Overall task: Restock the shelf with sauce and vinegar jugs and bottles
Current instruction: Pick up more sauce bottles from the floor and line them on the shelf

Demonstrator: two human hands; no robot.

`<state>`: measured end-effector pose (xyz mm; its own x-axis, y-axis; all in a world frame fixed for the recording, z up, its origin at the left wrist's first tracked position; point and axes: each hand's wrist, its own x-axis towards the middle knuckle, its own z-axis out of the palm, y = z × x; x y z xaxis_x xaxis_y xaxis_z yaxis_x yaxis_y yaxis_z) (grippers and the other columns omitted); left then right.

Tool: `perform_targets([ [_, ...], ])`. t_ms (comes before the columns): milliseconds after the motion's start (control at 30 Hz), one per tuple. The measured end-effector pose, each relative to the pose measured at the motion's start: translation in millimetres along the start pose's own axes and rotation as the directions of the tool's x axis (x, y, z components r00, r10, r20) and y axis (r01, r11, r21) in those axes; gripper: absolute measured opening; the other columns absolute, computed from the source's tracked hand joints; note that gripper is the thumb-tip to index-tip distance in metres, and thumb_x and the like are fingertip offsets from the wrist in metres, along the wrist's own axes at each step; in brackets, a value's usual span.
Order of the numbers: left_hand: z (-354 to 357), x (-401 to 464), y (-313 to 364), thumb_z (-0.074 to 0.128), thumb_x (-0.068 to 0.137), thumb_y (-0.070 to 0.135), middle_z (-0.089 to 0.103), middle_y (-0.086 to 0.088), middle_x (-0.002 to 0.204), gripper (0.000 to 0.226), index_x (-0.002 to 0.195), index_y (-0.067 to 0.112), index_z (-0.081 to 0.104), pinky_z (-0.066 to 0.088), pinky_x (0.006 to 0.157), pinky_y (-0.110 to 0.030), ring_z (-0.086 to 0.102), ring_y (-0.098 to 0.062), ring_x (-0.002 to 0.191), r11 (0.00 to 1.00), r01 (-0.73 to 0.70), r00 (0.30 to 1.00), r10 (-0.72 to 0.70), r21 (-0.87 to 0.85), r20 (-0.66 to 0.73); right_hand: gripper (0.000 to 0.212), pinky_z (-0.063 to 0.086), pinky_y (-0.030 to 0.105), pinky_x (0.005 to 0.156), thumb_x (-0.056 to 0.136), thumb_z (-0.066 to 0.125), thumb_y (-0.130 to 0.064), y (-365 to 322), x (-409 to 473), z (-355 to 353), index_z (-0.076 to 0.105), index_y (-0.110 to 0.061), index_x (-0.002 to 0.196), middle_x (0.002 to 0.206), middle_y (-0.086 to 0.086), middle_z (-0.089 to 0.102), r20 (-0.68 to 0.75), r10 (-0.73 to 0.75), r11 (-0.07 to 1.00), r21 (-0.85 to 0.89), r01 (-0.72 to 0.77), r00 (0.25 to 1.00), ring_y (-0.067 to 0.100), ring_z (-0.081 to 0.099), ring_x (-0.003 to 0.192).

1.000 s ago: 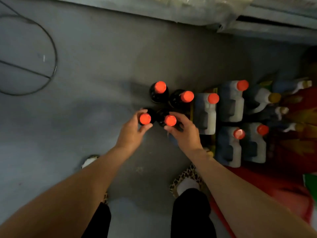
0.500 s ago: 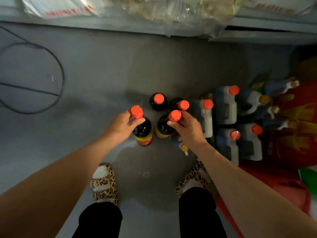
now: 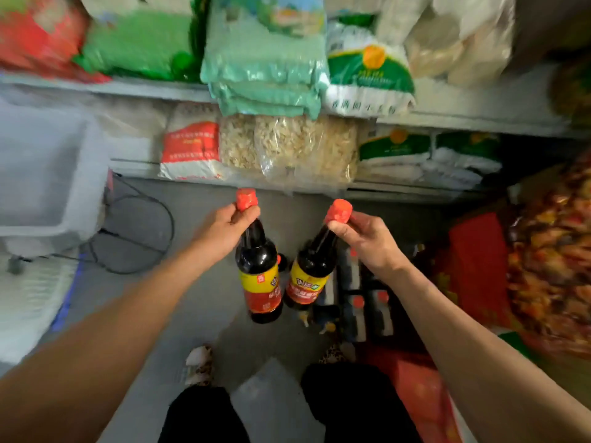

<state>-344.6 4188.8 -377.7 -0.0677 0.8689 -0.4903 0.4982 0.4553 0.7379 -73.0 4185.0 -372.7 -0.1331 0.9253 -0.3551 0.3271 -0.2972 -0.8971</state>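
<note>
Red-capped sauce bottles [image 3: 259,273] [image 3: 308,276] hang neck-up below the shelf [image 3: 415,121], each pinched at its cap by left hand [image 3: 220,233] and right hand [image 3: 367,241].

Green bags [image 3: 265,55] sit up top, a white bin [image 3: 41,174] at left, a wire ring [image 3: 134,235] on the floor.

Bright shelves above, dim shadowed floor, motion blur throughout, wide-angle bending at edges
</note>
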Motion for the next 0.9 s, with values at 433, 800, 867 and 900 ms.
perform_targets([
  [433,-92,-74,375,0.054,0.08,0.062,0.068,0.003,0.105,0.041,0.103,0.029,0.06,0.047,0.09,-0.036,0.062,-0.02,0.103,0.777,-0.63,0.741,0.606,0.011,-0.289,0.024,0.054,0.017,0.077,0.097,0.065,-0.031,-319,-35,-204,0.067,-0.013,0.111,0.097,0.0,0.076,-0.315,-0.548,0.829,-0.075,0.555,0.775,0.008,0.072,0.09],
  [800,-156,9,604,0.051,0.099,0.049,0.066,-0.003,0.119,0.04,0.125,0.021,0.058,0.044,0.082,-0.029,0.059,-0.021,0.111,0.56,-0.827,0.545,0.775,-0.052,-0.319,0.013,0.053,0.028,0.071,0.099,0.061,-0.036,-502,53,-302,0.066,-0.025,0.095,0.087,-0.004,0.073,-0.536,-0.665,0.718,-0.269,0.642,0.52,0.012,0.068,0.08],
  [867,-158,30,628,0.049,0.099,0.052,0.064,-0.003,0.121,0.044,0.128,0.02,0.056,0.041,0.083,-0.031,0.057,-0.022,0.113,0.568,-0.822,0.551,0.772,-0.046,-0.317,0.017,0.051,0.021,0.066,0.098,0.062,-0.038,-519,80,-312,0.066,-0.022,0.104,0.079,-0.012,0.072,-0.553,-0.648,0.733,-0.267,0.625,0.524,0.001,0.066,0.07],
  [900,-158,43,641,0.049,0.098,0.053,0.062,-0.003,0.123,0.047,0.13,0.02,0.055,0.042,0.087,-0.033,0.056,-0.022,0.114,0.57,-0.821,0.549,0.772,-0.033,-0.32,0.022,0.051,0.019,0.066,0.098,0.062,-0.038,-526,96,-318,0.065,-0.02,0.111,0.075,-0.015,0.072,-0.564,-0.637,0.742,-0.261,0.618,0.526,-0.005,0.066,0.067],
])
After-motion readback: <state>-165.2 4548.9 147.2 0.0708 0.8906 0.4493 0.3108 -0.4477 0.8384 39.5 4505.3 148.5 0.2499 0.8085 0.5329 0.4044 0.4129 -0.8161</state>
